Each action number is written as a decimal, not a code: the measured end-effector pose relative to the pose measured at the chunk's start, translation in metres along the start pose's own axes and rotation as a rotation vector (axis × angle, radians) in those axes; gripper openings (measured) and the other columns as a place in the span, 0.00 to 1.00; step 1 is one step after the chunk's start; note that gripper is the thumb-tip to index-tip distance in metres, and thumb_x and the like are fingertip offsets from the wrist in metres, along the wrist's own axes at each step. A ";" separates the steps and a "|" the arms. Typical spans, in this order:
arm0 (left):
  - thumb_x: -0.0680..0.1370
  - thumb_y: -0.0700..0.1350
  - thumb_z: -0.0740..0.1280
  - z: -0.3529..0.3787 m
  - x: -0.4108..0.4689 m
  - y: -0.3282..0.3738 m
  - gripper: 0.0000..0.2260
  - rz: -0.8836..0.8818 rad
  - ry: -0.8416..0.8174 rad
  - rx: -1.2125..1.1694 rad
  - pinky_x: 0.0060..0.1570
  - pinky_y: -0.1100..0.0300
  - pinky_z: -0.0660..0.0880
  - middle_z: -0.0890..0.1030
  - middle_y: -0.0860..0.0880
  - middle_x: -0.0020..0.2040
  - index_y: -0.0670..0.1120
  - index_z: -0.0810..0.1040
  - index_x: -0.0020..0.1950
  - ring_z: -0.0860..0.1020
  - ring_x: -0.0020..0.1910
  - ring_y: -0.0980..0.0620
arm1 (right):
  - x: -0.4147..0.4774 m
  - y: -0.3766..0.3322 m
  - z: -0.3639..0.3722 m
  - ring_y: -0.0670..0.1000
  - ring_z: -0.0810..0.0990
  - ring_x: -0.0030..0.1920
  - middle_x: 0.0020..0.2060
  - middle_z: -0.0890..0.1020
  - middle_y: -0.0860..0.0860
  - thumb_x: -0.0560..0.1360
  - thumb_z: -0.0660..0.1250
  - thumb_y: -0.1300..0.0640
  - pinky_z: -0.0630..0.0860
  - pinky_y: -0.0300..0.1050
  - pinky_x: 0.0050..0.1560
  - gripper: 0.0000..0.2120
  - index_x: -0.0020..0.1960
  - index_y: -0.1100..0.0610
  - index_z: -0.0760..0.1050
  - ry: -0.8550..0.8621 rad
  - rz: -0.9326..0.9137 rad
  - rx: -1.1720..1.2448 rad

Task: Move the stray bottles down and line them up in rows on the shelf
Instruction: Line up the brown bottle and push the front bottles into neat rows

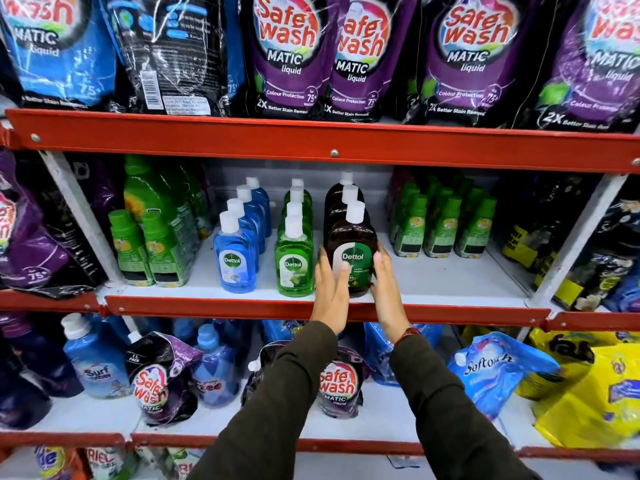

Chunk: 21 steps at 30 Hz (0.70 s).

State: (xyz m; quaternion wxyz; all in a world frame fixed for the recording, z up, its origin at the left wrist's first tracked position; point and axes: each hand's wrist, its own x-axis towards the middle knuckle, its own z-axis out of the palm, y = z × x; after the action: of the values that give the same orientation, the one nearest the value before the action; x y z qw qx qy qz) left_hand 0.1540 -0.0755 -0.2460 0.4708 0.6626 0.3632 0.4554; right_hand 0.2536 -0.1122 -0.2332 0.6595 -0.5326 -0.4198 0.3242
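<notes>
Here we see the left hand (331,292) and right hand (385,287) pressed flat against opposite flanks of the brown Dettol bottle (351,251), fingers extended, not curled; the bottle stands upright between them, its long axis vertical, at the front of its row on the middle shelf (450,282); the green bottle (293,261) stands just left; both hands are equally near.

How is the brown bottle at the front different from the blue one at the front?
The brown bottle is darker and looks broader than the blue bottle. The left hand and right hand touch the brown bottle's sides; nothing touches the blue bottle. Both stand upright with white caps, heading their rows.
</notes>
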 end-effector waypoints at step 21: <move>0.74 0.77 0.50 -0.089 -0.003 -0.007 0.44 0.007 0.120 -0.258 0.82 0.53 0.54 0.58 0.53 0.84 0.53 0.54 0.83 0.57 0.81 0.58 | -0.031 0.006 0.107 0.40 0.58 0.80 0.81 0.60 0.43 0.78 0.48 0.29 0.53 0.50 0.83 0.37 0.82 0.46 0.55 -0.076 -0.036 -0.113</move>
State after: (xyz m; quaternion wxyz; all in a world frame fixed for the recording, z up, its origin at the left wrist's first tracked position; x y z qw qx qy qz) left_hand 0.0685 -0.0501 -0.2410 0.5279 0.5694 0.3269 0.5388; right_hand 0.1443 -0.0920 -0.2373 0.6177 -0.5487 -0.4718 0.3080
